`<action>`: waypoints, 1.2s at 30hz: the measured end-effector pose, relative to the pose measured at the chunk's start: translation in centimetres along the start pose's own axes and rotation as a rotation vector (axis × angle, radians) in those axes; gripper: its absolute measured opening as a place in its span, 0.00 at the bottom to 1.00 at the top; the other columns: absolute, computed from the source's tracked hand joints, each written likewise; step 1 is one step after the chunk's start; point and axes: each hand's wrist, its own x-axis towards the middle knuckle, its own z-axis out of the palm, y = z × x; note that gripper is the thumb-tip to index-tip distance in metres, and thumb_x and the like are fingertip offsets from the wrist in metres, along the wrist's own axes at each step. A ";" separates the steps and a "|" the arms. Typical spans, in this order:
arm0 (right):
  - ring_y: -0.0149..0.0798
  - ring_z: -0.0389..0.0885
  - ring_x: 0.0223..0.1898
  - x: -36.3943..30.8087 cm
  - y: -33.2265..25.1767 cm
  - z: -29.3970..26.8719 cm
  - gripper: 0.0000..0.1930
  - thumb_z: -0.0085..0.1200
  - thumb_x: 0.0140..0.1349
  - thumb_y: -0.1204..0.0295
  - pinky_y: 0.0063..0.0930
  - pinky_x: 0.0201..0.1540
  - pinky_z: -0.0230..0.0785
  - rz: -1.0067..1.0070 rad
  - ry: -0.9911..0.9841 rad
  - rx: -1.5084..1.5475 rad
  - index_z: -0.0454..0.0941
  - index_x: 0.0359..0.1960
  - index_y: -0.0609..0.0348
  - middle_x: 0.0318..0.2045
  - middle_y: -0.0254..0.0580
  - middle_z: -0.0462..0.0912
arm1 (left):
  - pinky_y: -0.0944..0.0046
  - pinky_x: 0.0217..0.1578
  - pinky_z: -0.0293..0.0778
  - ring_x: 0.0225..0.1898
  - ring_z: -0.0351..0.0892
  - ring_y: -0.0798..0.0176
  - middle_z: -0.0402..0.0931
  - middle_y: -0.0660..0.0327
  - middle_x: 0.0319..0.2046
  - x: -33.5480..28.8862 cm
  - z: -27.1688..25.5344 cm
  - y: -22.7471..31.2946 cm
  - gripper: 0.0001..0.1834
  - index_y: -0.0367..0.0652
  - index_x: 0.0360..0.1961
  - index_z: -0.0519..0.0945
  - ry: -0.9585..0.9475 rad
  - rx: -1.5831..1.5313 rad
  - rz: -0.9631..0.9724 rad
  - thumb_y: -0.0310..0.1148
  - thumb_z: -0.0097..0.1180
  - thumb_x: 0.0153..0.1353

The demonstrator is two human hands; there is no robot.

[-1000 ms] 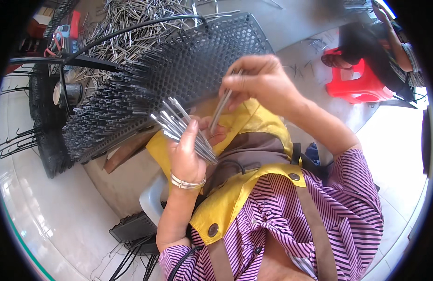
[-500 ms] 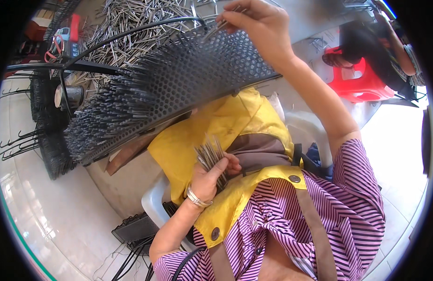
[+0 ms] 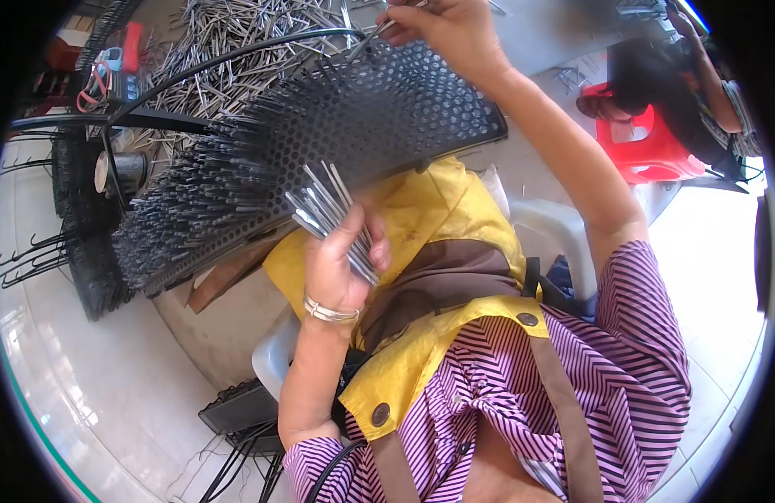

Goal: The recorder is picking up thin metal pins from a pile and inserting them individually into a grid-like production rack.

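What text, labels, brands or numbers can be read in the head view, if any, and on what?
None readable.
Perforated tray: no lettering seen.
Metal rods in the left hand: no marks discernible.
Yellow apron: no lettering seen.
Red object and round container, upper left: too small to tell.

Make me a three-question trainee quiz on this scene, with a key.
1. Which hand holds the bundle of metal rods?

2. Where in the picture is the red stool?
(a) upper left
(b) upper right
(c) lower left

3. True or false: the dark rods on the perforated black rack crowd toward its left end in the picture.

Key: 1. The left hand. 2. b. 3. True.
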 end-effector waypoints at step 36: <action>0.35 0.74 0.17 2.1 -2.4 -0.5 0.03 0.51 0.48 0.80 0.26 0.21 0.64 -0.187 -0.330 -0.305 0.71 0.24 0.68 0.14 0.46 0.72 | 0.71 0.16 0.59 0.15 0.62 0.71 0.67 0.62 0.23 0.2 -0.4 0.2 0.08 0.45 0.39 0.71 -0.034 0.028 -0.067 0.35 0.45 0.61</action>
